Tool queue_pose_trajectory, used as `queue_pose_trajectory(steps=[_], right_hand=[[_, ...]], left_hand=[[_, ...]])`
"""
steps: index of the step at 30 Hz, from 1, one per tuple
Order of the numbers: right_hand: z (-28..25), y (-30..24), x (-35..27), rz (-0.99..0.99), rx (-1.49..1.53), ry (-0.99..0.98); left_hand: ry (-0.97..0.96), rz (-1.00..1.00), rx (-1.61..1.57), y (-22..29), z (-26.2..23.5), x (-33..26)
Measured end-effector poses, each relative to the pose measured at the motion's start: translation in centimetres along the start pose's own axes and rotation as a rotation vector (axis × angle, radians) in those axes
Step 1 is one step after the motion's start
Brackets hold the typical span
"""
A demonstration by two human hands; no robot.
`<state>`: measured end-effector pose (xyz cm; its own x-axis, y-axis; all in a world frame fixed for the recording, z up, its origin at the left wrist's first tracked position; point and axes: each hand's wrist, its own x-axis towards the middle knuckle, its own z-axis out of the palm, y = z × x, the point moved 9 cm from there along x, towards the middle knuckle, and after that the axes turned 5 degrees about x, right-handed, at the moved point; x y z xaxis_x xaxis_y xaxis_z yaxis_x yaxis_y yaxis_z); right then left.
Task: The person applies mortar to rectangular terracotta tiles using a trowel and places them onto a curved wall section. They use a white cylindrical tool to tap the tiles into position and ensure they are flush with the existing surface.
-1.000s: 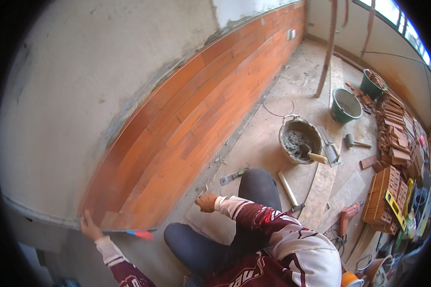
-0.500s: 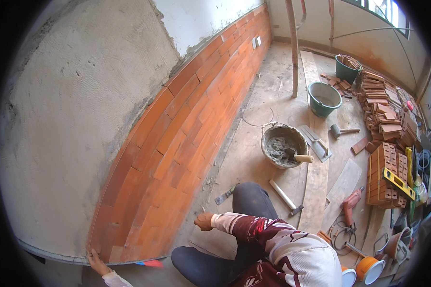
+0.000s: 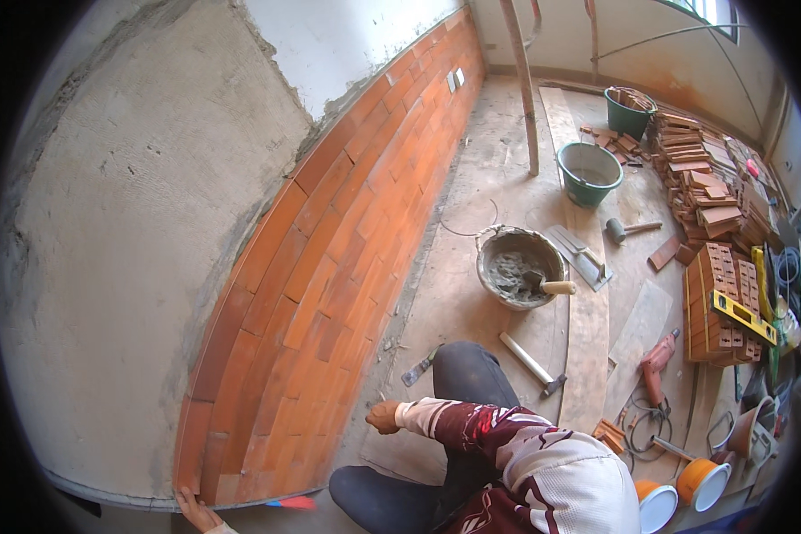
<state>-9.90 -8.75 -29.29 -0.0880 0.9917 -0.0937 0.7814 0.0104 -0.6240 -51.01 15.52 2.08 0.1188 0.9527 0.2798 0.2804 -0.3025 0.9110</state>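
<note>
My left hand (image 3: 198, 512) reaches to the near end of the tiled wall. Its fingers lie stretched along the end tile (image 3: 194, 442), beside the bare plaster (image 3: 107, 356). A small red and blue object (image 3: 292, 504) sits at the near edge of the tiling, just right of that hand. Over the floor by my knee, my right hand (image 3: 384, 416) is closed; whatever may be in its fingers is too small to make out. A scraper (image 3: 417, 368) lies on the floor just beyond it.
A bucket of mortar (image 3: 518, 298) holding a trowel (image 3: 556, 287) stands ahead. Around it lie a hammer (image 3: 532, 364), a flat trowel (image 3: 581, 258) and a mallet (image 3: 630, 230). Farther right are a red drill (image 3: 658, 367), hollow bricks (image 3: 710, 285), a yellow level (image 3: 744, 318) and stacked tiles (image 3: 703, 178).
The view has turned slightly, shifting the wall and floor in the picture. My left hand stays at the tiling's near end, and my right hand remains closed by my knee.
</note>
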Motion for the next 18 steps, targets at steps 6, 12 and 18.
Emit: queue_pose_trajectory(steps=[6,12,18], right_hand=[[-0.4,-0.4,0.0,-0.025,-0.005,0.033],[-0.6,0.0,-0.2,-0.032,-0.008,0.091],[-1.0,0.3,-0.6,-0.027,0.02,0.088]], left_hand=[[-0.04,0.022,-0.131,-0.7,-1.0,0.3],[0.165,0.068,-0.147,1.3,0.0,-1.2],[0.109,0.112,-0.36,3.2,2.8,-2.6]])
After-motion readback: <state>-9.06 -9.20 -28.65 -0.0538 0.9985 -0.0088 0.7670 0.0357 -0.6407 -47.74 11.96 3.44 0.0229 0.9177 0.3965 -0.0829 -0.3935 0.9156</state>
